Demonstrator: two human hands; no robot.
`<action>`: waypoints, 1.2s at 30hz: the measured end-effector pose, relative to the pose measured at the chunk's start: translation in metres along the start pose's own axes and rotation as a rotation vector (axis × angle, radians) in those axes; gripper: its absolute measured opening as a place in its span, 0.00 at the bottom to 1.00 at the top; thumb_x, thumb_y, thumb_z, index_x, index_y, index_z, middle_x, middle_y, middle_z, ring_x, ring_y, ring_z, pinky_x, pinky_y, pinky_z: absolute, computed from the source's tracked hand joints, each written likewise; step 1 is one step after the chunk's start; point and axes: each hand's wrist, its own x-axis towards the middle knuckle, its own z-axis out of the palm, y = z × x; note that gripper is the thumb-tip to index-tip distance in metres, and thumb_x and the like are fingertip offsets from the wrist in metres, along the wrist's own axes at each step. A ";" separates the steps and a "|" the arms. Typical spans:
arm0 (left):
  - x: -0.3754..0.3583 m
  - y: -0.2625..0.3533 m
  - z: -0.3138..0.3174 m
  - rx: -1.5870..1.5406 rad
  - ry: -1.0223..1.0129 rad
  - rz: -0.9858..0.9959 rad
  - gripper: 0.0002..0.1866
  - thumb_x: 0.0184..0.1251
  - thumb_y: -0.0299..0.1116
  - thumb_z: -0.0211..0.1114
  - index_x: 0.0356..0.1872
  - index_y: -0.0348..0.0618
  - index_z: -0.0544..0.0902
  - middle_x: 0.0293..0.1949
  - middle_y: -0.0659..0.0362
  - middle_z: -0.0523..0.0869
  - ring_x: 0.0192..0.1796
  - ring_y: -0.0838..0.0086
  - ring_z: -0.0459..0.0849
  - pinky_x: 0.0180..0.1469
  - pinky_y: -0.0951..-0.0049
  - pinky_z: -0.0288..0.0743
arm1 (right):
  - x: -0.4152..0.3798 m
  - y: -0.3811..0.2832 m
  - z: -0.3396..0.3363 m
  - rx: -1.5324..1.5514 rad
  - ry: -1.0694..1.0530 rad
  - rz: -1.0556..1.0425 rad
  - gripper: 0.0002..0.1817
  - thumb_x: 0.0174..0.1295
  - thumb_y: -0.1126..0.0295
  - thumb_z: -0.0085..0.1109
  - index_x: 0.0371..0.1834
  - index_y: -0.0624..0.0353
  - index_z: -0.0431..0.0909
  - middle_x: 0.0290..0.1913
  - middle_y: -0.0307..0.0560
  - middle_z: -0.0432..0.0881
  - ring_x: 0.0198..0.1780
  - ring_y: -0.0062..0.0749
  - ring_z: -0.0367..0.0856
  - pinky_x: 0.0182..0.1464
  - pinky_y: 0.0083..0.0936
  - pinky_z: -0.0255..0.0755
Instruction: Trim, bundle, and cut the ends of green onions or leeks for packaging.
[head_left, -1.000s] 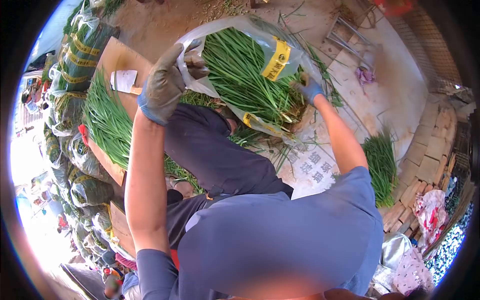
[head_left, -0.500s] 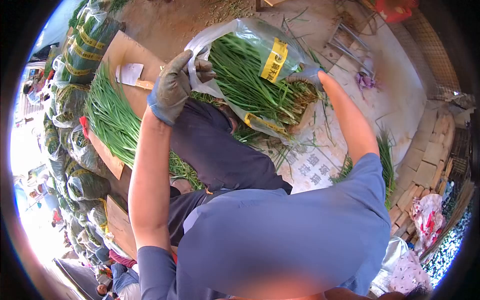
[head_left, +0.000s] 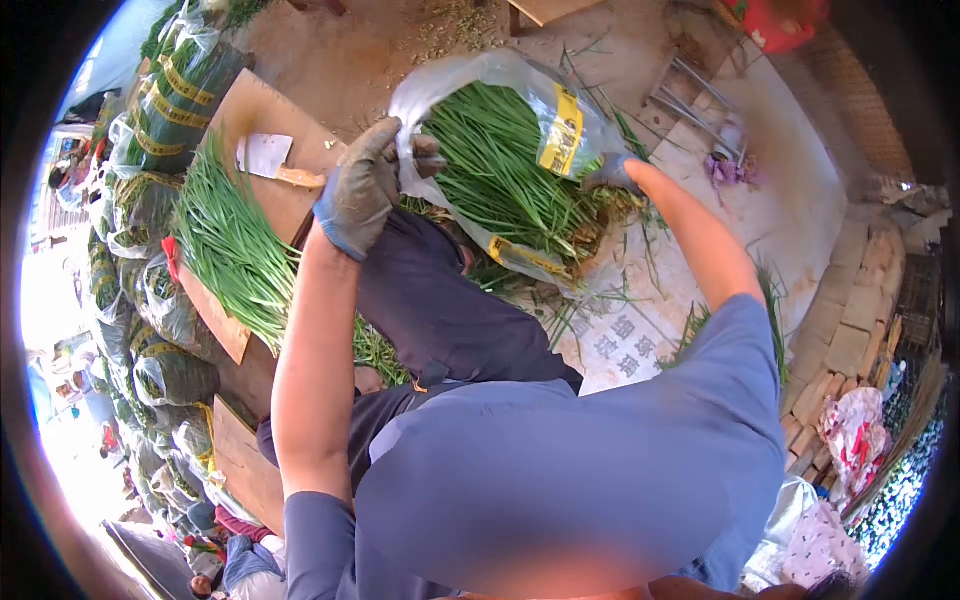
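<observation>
A clear plastic bag (head_left: 440,85) with yellow printed bands is wrapped around a thick bundle of garlic chives (head_left: 500,160), its pale root ends toward the lower right. My left hand (head_left: 368,190), in a dirty grey work glove, is closed on the bag's edge at its left side. At the right side, my right hand (head_left: 612,172), also gloved, grips the bag near the root ends; its fingers are partly hidden. More loose chives (head_left: 225,230) lie on a board to my left, beside a cleaver (head_left: 265,156) with a wooden handle.
Bagged bundles of greens (head_left: 175,110) are stacked along the left. A metal frame (head_left: 700,100) stands at the back right, near a purple cloth (head_left: 730,170). Bricks (head_left: 850,320) line the right side. Loose stalks litter the floor. Other people are at the far lower left.
Both hands and the bag have shifted slightly down, and my left hand a little right. The right hand has moved slightly left. Both still hold the bag.
</observation>
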 end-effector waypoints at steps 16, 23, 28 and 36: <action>-0.015 -0.043 0.012 0.248 0.051 0.189 0.23 0.72 0.45 0.59 0.58 0.37 0.77 0.50 0.53 0.84 0.56 0.67 0.80 0.60 0.66 0.72 | -0.238 -0.003 0.003 1.100 0.257 0.200 0.20 0.59 0.56 0.67 0.49 0.57 0.81 0.35 0.43 0.83 0.32 0.23 0.81 0.28 0.23 0.76; -0.056 -0.076 0.016 0.603 0.477 0.597 0.28 0.72 0.37 0.62 0.68 0.36 0.69 0.61 0.53 0.77 0.63 0.70 0.74 0.64 0.70 0.68 | -0.348 -0.048 -0.030 1.448 0.418 -0.119 0.22 0.60 0.63 0.64 0.54 0.65 0.74 0.34 0.52 0.81 0.28 0.32 0.80 0.25 0.23 0.75; -0.102 -0.044 0.042 0.536 0.011 0.420 0.28 0.73 0.43 0.61 0.65 0.33 0.72 0.59 0.49 0.80 0.61 0.67 0.78 0.64 0.70 0.69 | -0.352 -0.110 -0.063 1.433 0.292 -0.472 0.28 0.59 0.61 0.64 0.60 0.65 0.72 0.36 0.51 0.80 0.31 0.31 0.78 0.24 0.23 0.72; -0.137 0.005 -0.029 0.320 0.095 0.615 0.32 0.75 0.54 0.54 0.65 0.35 0.73 0.63 0.51 0.78 0.63 0.66 0.77 0.65 0.66 0.69 | -0.277 -0.232 -0.060 1.371 -0.199 -0.867 0.26 0.61 0.58 0.63 0.58 0.63 0.73 0.37 0.46 0.81 0.30 0.31 0.78 0.24 0.25 0.74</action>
